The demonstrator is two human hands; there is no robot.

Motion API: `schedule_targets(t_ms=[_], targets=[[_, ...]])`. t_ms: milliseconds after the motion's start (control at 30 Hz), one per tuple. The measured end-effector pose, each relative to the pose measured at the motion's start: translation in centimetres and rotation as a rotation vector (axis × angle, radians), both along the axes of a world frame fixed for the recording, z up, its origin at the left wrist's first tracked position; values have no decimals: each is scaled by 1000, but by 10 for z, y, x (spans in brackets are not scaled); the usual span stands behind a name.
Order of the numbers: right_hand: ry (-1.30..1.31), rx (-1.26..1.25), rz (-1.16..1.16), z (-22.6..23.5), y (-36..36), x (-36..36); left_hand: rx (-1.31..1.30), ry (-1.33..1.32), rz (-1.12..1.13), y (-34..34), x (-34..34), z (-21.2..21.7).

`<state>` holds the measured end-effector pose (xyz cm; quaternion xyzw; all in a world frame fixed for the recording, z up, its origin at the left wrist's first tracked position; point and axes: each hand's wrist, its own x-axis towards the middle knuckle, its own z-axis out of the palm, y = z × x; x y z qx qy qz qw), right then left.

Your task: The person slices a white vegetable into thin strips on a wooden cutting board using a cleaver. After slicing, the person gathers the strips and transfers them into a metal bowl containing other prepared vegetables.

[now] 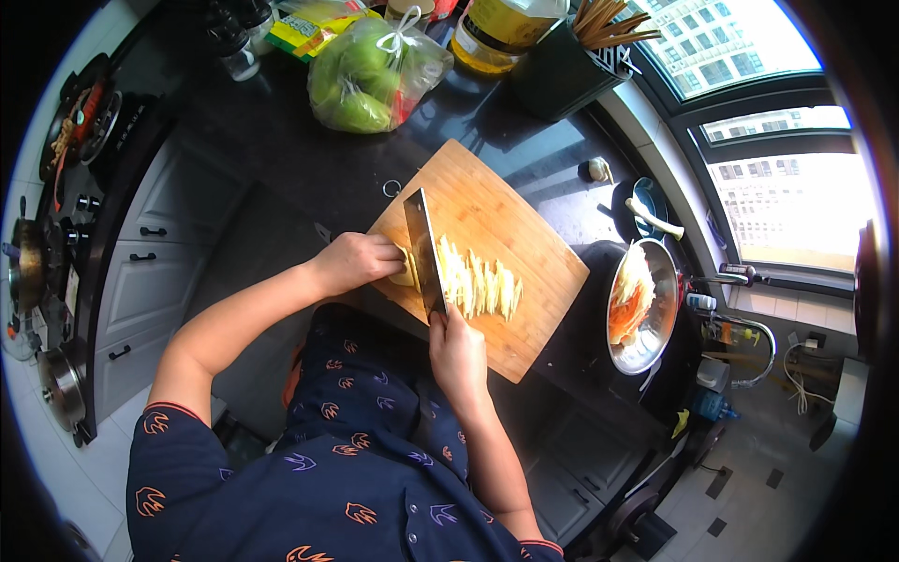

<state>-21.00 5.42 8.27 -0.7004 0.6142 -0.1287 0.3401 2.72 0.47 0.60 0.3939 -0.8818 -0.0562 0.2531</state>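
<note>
A wooden cutting board point(538, 248) lies turned at an angle on the dark counter in front of me. My right hand point(457, 361) is closed round the handle of a cleaver point(424, 248), whose broad blade stands on edge and points away from me. Left of the blade, the bent fingers of my left hand point(354, 260) press on pale yellow slices that look like potato point(405, 273). Cut strips point(482, 286) of the same colour lie in a row to the blade's right. The cleaver hides the cut edge between slices and strips.
To the right, a metal bowl point(669, 286) holds orange and pale shreds. Beyond the board are a tied plastic bag of green produce point(361, 84), an oil bottle point(492, 37) and a dark chopstick holder point(567, 75). A garlic bulb point(599, 170) lies near the window. Left stands a stove with pans point(61, 384).
</note>
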Motion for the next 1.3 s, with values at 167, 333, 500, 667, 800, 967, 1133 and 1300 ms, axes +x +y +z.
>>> schedule_targets(t_ms=[167, 333, 500, 667, 800, 967, 1133, 1300], targets=[[28, 24, 25, 4, 3, -2, 36, -21, -9, -3, -2, 0], [56, 22, 28, 3, 6, 1, 25, -11, -10, -2, -1, -5], [184, 19, 76, -6, 1, 16, 38, -69, 22, -1, -3, -1], [106, -25, 59, -4, -5, 13, 48, -17, 38, 2, -3, -2], [94, -12, 92, 6, -4, 5, 35, -2, 30, 1, -1, -5], [102, 16, 81, 5, -1, 9, 57, 0, 30, 2, 0, -6], [158, 14, 77, -10, -4, 20, 19, 28, 46, 0, -3, -7], [65, -46, 82, -9, -7, 9, 42, 36, 45, 1, 1, -10]])
